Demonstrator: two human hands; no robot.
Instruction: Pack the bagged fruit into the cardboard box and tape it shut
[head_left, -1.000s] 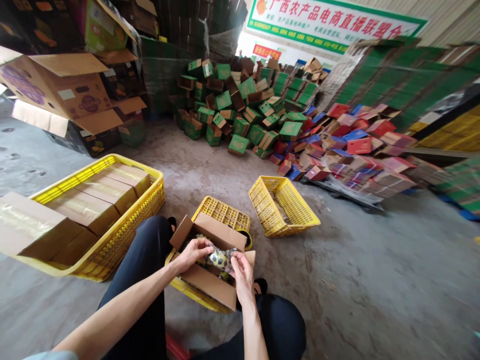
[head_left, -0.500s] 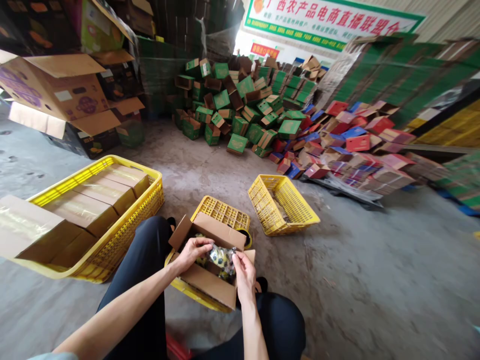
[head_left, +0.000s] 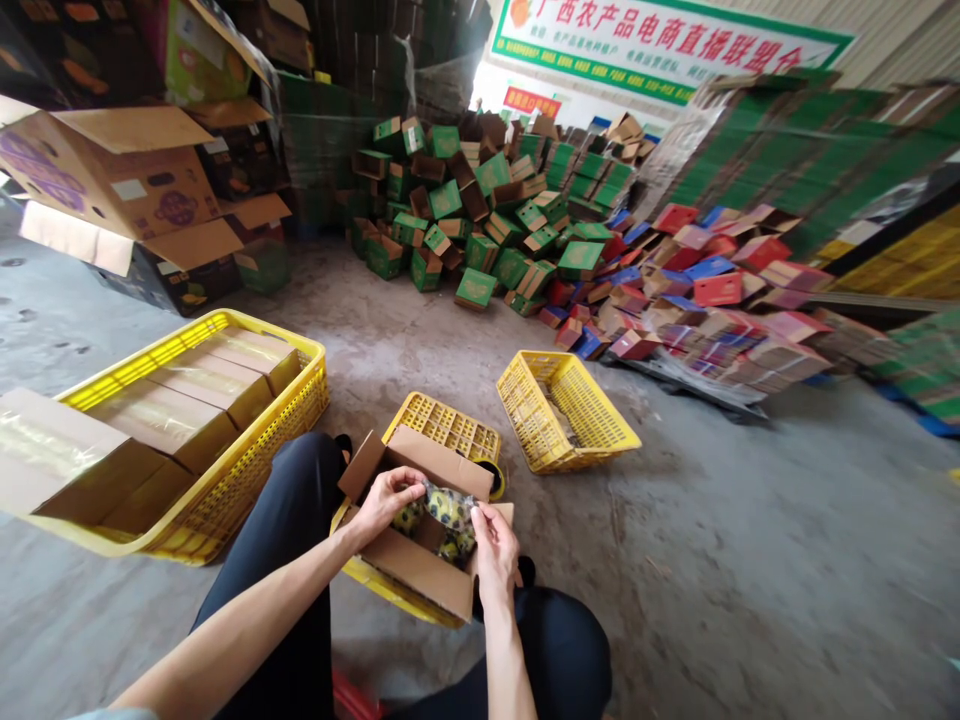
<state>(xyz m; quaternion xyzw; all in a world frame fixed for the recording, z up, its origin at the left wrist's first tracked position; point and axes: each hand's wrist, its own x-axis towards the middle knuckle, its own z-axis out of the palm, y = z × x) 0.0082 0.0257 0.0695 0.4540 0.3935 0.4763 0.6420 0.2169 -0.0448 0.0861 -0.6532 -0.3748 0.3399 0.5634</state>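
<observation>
My left hand (head_left: 388,503) pinches the left end of a clear plastic bag (head_left: 450,509) printed with dark spots, with something yellow-green inside. At the bag's other end, my right hand (head_left: 495,552) grips with thumb and fingers. The bag is stretched between them over an open cardboard box (head_left: 412,572), whose flaps stand outward. More spotted bags (head_left: 456,546) lie inside the box, partly hidden by my hands. Beneath it is a yellow plastic crate (head_left: 442,424), apparently upside down. A roll of tape (head_left: 493,480) shows by the box's far right corner.
To the left, a large yellow crate (head_left: 225,470) holds several taped cardboard boxes (head_left: 217,388). A smaller yellow basket (head_left: 577,410) stands ahead on the right. Farther off lie heaps of green boxes (head_left: 476,288) and red and blue boxes (head_left: 716,290). Printed cartons (head_left: 150,185) are stacked at left.
The bag now hangs a little flatter and wider between my hands, and its right end has shifted slightly right with my right hand. My left hand stays nearly in place.
</observation>
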